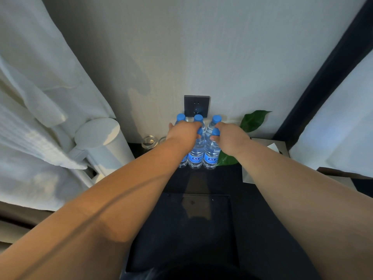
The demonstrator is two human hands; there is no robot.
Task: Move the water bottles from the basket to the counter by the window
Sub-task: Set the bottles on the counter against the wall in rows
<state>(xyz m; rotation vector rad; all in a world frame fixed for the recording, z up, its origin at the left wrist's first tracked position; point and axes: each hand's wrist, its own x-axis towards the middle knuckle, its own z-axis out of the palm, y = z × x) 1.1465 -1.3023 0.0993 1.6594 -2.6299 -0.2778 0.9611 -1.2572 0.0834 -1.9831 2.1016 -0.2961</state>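
Note:
Several clear water bottles with blue caps and blue labels stand on the dark counter (201, 182) against the wall. My left hand (182, 131) is closed around the neck of a front bottle (196, 152). My right hand (230, 138) grips the neck of the front bottle beside it (211, 153). Behind them stand three more bottles, of which mostly the caps show: one at the left (180, 117), one in the middle (198, 118) and one at the right (216, 119). No basket is in view.
A dark wall socket (196, 106) sits just above the bottles. A white kettle (103, 142) and empty glasses (148, 141) stand left of them, green leaves (253, 120) and a tissue box (268, 146) to the right. White curtains (30, 118) hang at the left.

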